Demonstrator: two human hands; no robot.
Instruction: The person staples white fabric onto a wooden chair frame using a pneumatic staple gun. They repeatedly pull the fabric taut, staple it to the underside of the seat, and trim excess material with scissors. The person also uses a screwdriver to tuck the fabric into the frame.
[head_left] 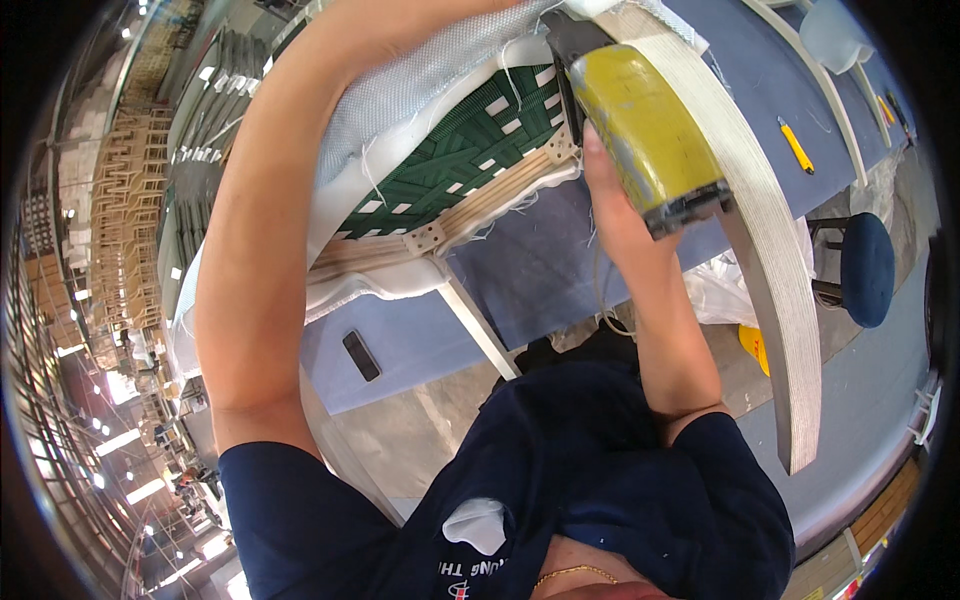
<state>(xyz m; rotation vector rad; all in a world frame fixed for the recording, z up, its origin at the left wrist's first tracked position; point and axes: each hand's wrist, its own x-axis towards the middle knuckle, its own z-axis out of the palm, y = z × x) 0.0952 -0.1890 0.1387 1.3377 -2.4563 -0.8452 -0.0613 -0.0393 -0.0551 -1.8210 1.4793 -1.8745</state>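
Observation:
My right hand (622, 212) is wrapped round a worn yellow-green staple gun (645, 115). The tool's dark nose lies close to the top corner of an upholstered chair frame (470, 205); whether it touches is hard to tell. Dark green woven webbing (465, 150) spans the inside of the frame. Pale blue-grey fabric (400, 115) and white lining with loose threads wrap the frame's edges. My left arm arches over the fabric side, and its hand is beyond the upper edge of the picture. A curved pale wooden leg (765, 215) runs down beside the staple gun.
Under the chair is a blue-covered worktable (400, 345), with a black phone (361, 356) on it. A yellow utility knife (796, 145) lies farther right. Past it stands a round blue stool (867, 270), near clear plastic wrapping (722, 287). Stacked wooden chair frames (130, 200) fill the left background.

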